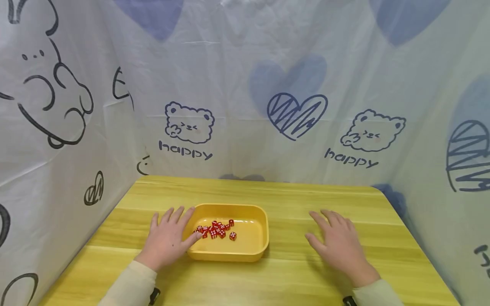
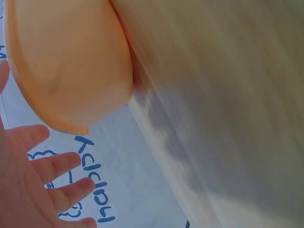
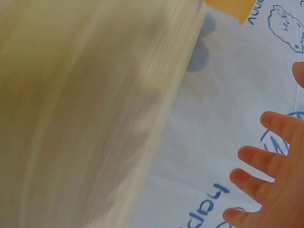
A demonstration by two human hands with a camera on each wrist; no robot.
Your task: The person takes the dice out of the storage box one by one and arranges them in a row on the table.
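Note:
A yellow rectangular tray (image 1: 245,256) sits on the table, with several red dice (image 1: 213,233) with white pips clustered toward its left half. One die (image 1: 232,236) lies a little apart from the cluster. At the tray's left end is my left hand (image 1: 166,242), fingers spread, its thumb reaching over the rim by the dice. In the left wrist view its fingers (image 2: 61,166) extend beside the tray's outer wall (image 2: 71,61). My right hand (image 1: 338,244) hovers over the table right of the tray, fingers spread and holding nothing. Its fingers (image 3: 259,159) also show in the right wrist view.
The wood-grain table (image 1: 298,276) is yellow with rounded back corners. A white curtain (image 1: 237,76) printed with hearts, bears and the word "happy" stands behind it and along both sides.

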